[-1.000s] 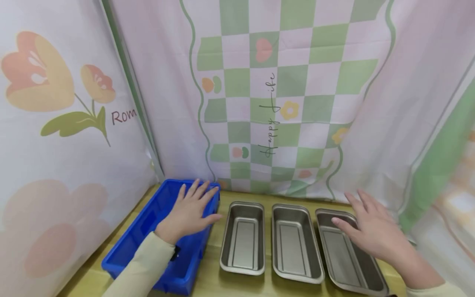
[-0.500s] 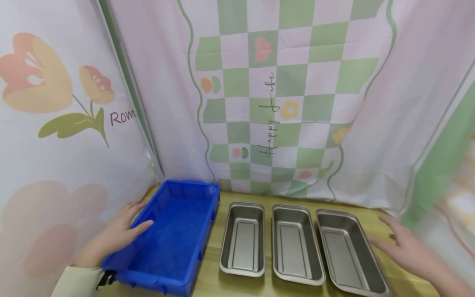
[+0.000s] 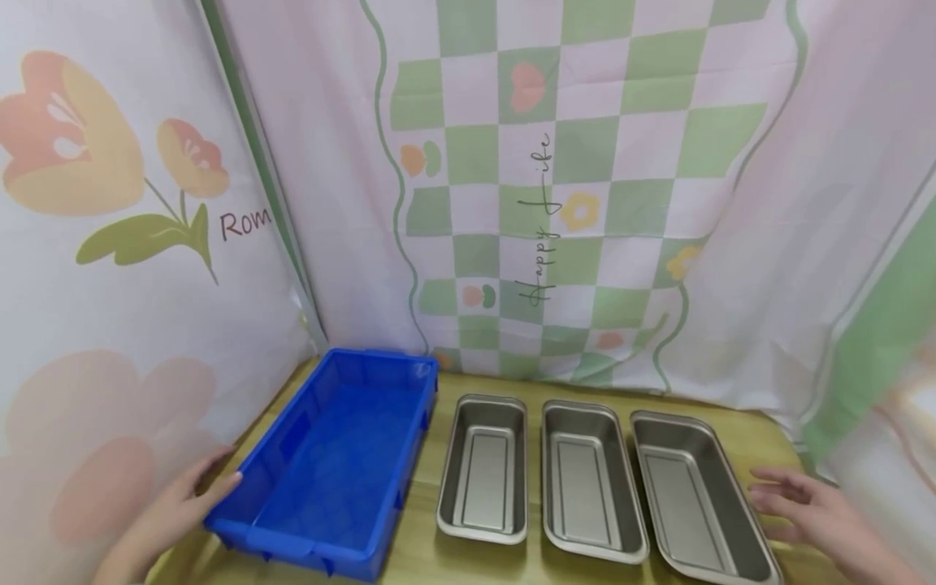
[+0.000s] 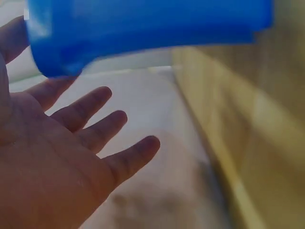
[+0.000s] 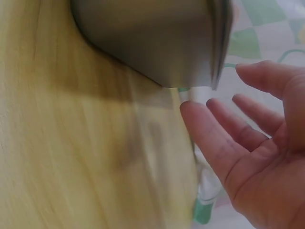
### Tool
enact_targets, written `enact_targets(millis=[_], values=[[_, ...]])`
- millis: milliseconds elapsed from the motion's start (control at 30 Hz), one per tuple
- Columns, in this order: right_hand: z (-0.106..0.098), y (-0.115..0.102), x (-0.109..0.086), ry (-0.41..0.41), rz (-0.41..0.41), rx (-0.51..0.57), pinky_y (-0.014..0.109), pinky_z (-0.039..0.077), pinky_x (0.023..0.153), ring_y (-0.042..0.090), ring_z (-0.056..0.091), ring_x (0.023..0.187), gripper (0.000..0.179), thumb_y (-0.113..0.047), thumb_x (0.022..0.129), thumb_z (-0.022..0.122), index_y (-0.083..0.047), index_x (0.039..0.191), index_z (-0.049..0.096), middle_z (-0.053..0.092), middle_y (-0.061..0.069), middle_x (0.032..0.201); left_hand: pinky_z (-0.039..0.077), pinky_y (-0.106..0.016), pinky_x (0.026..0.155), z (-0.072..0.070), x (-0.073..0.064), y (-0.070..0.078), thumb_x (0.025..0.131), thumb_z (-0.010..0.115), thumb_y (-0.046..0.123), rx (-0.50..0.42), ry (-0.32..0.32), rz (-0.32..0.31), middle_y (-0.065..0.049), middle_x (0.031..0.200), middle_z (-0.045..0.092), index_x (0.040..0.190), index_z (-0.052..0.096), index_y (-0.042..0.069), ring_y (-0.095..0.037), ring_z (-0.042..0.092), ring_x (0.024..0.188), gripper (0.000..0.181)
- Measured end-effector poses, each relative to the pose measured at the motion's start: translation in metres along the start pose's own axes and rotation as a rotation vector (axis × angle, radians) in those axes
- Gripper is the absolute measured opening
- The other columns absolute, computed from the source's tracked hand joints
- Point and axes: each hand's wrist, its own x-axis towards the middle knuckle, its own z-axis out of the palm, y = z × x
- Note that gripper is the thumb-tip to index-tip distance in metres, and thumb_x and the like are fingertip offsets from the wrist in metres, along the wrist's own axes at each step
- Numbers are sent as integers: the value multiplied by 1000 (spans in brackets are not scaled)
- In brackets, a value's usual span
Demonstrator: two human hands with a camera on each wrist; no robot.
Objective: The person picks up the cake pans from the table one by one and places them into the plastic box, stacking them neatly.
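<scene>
My left hand (image 3: 179,508) is beside the near left corner of a blue plastic tray (image 3: 387,496). In the left wrist view its fingers are spread beneath the blue tray's edge (image 4: 152,28); I cannot tell whether the thumb touches the rim. At the right, my right hand (image 3: 819,512) is held just beside the rightmost metal loaf pan (image 3: 680,512), fingers loosely extended. The right wrist view shows that hand (image 5: 257,143) apart from the pan's outer wall (image 5: 152,43), with nothing in its grasp. Two more loaf pans, a middle one (image 3: 585,479) and a left one (image 3: 487,479), stand between tray and right pan.
The wooden table (image 3: 417,544) carries the tray and the row of pans. A checkered curtain (image 3: 556,244) hangs close behind them. Another flowered cloth (image 3: 110,325) borders the left side.
Both hands have moved apart and down from above the tray and the right pan to their outer sides. The tray and pans stay in place; the head view has shifted slightly.
</scene>
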Motion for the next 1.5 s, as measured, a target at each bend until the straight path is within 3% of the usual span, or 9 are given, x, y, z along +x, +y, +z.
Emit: enact_targets(millis=[133,267,367,467,600,667,867,1133,1500], values=[[2,6,2,15,9,37,38,57,73,9,67,90,33,-7,99,57,-38,109,60,67,-20,102,38,-13,88,5,-3,-9,101,56,23,-113,20,38,-28,138,50,142,43,-7,-27,51,125,52],[6,8,4,38,9,63,37,57,71,11,68,89,34,-6,99,57,-38,108,65,68,-18,102,43,-14,85,10,-10,-16,103,50,13,-353,-34,64,7,134,57,142,39,-11,5,51,113,47],[10,4,5,61,13,56,35,57,71,10,67,89,29,-6,99,57,-30,111,69,68,-17,102,47,-19,84,12,-15,-22,105,45,12,-499,-95,7,26,125,54,144,33,-13,7,52,110,48],[14,1,6,95,24,10,31,56,71,7,66,89,22,-9,98,60,-19,114,70,68,-19,101,50,-23,84,14,-17,-29,105,43,10,-631,-138,-6,26,123,56,147,35,-5,4,54,109,45],[14,1,9,116,40,-27,28,56,71,3,65,89,22,-11,96,63,-12,117,70,66,-22,101,49,-23,89,19,-18,-37,104,36,-2,-815,-193,157,19,134,54,152,32,5,2,52,117,49],[14,2,10,115,59,-39,28,55,71,1,64,89,24,-12,96,63,-11,120,69,65,-24,101,48,-24,90,21,-18,-38,103,32,-6,-877,-217,229,17,138,52,153,27,3,0,51,120,51],[15,4,11,119,52,-66,28,54,70,1,63,87,25,-10,95,65,-8,119,69,66,-23,99,49,-24,89,22,-20,-39,104,29,-5,-949,-256,218,18,141,50,150,38,5,3,47,122,48],[18,2,15,154,7,-62,24,55,68,4,66,82,21,0,92,65,-13,104,75,70,-17,93,49,-26,86,26,-18,-43,104,23,-6,-1029,-307,282,16,144,45,151,35,4,0,45,122,51],[18,3,19,174,-11,-62,23,55,69,2,66,83,19,0,91,66,-5,108,74,68,-21,94,48,-28,90,26,-19,-47,104,19,-5,-1094,-346,269,14,145,45,152,34,8,-4,48,122,52]])
